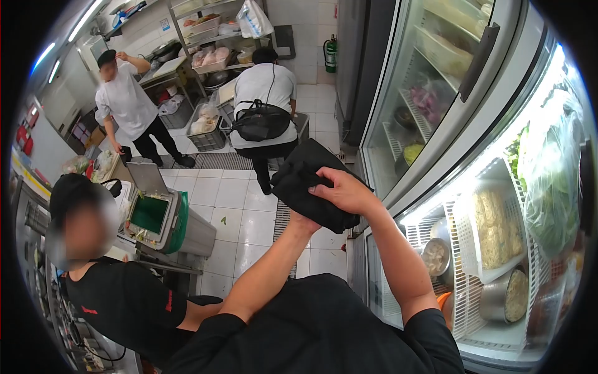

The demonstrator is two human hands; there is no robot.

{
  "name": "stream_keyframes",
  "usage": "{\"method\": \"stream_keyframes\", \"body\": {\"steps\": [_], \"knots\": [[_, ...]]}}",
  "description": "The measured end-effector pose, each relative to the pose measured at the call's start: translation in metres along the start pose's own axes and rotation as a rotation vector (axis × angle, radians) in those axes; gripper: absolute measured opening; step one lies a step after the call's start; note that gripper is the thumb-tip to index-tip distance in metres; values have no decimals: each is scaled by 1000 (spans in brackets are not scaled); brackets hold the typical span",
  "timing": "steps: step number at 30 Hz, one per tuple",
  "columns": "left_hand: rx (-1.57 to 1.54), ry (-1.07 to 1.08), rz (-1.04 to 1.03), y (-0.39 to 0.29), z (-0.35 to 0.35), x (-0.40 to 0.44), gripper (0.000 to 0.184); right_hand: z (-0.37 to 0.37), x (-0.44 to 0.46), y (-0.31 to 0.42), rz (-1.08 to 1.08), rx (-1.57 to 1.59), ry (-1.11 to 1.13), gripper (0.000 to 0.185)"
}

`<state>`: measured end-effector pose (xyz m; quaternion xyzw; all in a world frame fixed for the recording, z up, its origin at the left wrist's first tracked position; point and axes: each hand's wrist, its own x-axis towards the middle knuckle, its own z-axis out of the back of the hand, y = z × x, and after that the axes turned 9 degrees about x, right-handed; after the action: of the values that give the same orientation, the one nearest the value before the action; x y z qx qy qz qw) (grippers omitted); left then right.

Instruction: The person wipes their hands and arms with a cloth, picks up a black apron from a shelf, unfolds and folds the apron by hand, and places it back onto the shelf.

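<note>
A folded black cloth bundle [311, 181] is held up in front of me at the centre of the view, above the tiled floor; whether it is a garment or a bag I cannot tell. My left hand [304, 222] holds the bundle from beneath, with its fingers hidden by the fabric. On top, my right hand [342, 190] grips the cloth, its thumb and index finger bent towards each other over a raised fold.
To my right stand lit glass-door fridges, with noodles in a white basket [492, 230] and a metal pot [503, 296]. A co-worker in black [124, 305] stands close on my left beside a grey bin [193, 218]. Two people in white [128, 106] are farther off.
</note>
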<state>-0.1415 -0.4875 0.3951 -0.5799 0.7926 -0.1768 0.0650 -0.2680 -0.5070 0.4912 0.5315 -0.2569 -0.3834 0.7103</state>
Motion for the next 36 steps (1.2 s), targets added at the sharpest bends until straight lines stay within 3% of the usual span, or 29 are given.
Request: {"method": "stream_keyframes", "body": {"steps": [6,11,14,20,23,26,30,32,34,36], "knots": [[-8,91,-56,1,-12,2,47,-14,-10,16,-110,-284,-284,38],[-14,85,-93,9,-33,1,46,-25,-23,19,265,-533,-561,27],[-6,10,-69,19,-22,0,46,-19,-22,2,287,-736,-416,21],[-35,-28,-37,42,-4,-3,47,-20,-52,8,165,-654,-364,28],[-4,-2,-48,56,-14,-9,46,-21,-65,-12,290,-758,-503,35],[-6,61,2,75,-25,-5,45,-21,-89,-4,135,-632,-619,42],[54,36,176,71,22,1,47,-16,-123,9,23,-474,-875,62],[160,-2,295,48,79,21,48,-15,-142,18,-23,-408,-1003,71],[355,27,460,8,175,74,48,-18,-167,27,-127,-412,-1067,69],[661,266,660,-54,326,194,49,-29,-190,32,-176,-402,-1147,66]]}}
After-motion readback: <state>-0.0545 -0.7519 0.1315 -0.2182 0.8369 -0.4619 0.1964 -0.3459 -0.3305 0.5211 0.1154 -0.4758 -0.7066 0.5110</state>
